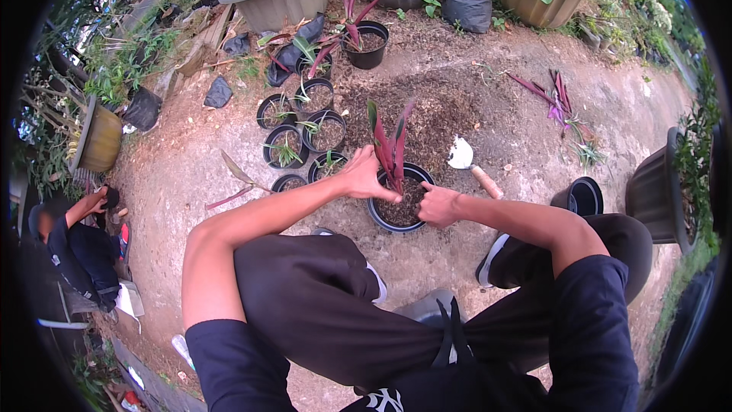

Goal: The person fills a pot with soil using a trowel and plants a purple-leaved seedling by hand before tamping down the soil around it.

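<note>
A round black pot (374,218) of dark soil stands on the ground between my feet. Upright in it is a plant with purple-red, green-edged leaves (394,154). My left hand (366,176) curves around the left of the leaves, its thumb low by the stem base; whether it grips the stem is hidden. At the pot's right side, my right hand (439,206) has its index finger stretched to the inner rim and the other fingers curled at the soil. No object shows in it. A trowel (480,174) with a soiled pale blade and wooden handle lies to the right.
Several small black pots with seedlings (285,149) cluster at left. A potted purple plant (366,54) stands beyond. Uprooted purple plants (557,100) lie at right, near an unplanted black pot (580,195). Large planters (280,3) line the back. Another person (80,252) crouches at far left.
</note>
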Motion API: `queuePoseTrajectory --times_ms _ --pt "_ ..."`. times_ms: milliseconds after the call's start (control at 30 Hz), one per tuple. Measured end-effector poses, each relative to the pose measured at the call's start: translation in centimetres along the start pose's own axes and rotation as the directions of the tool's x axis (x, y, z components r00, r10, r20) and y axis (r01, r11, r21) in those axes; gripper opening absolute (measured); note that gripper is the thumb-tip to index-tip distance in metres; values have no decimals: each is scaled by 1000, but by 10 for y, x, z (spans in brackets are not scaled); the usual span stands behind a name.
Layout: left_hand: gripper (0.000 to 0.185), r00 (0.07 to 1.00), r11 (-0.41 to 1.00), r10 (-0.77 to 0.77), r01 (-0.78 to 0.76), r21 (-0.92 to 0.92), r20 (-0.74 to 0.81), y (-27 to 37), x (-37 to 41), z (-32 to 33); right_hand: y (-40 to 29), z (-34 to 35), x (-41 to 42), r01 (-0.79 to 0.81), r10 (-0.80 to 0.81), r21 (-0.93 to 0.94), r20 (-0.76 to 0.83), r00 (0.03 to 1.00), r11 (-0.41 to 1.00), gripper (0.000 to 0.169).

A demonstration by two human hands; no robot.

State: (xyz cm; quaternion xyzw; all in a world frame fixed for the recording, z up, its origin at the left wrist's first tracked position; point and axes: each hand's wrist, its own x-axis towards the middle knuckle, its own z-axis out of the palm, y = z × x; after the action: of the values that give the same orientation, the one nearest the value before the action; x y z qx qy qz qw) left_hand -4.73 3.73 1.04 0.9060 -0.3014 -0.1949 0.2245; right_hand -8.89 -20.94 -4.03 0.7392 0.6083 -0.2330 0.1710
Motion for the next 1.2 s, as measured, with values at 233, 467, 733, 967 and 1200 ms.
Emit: queuePoseTrajectory --times_ms 233,467,733,967,1200 --pt "84 860 891 -453 446 85 234 -5 -18 24 13 0 -13 5 -54 -119 -411 910 993 53" --pt "69 849 853 -522 521 33 86 24 -20 31 -4 49 8 -111 42 -184 -343 938 977 63" --pt "76 869 863 -494 494 -107 22 1 -14 55 -4 35 5 -78 54 -106 -208 977 991 55" --pt "74 925 903 -379 368 -221 -9 -31 -7 74 -9 31 4 -139 124 -20 -340 932 990 55" --pt "70 924 894 -380 357 -270 -38 -29 -9 76 -10 35 5 0 -33 -80 -409 912 997 68"
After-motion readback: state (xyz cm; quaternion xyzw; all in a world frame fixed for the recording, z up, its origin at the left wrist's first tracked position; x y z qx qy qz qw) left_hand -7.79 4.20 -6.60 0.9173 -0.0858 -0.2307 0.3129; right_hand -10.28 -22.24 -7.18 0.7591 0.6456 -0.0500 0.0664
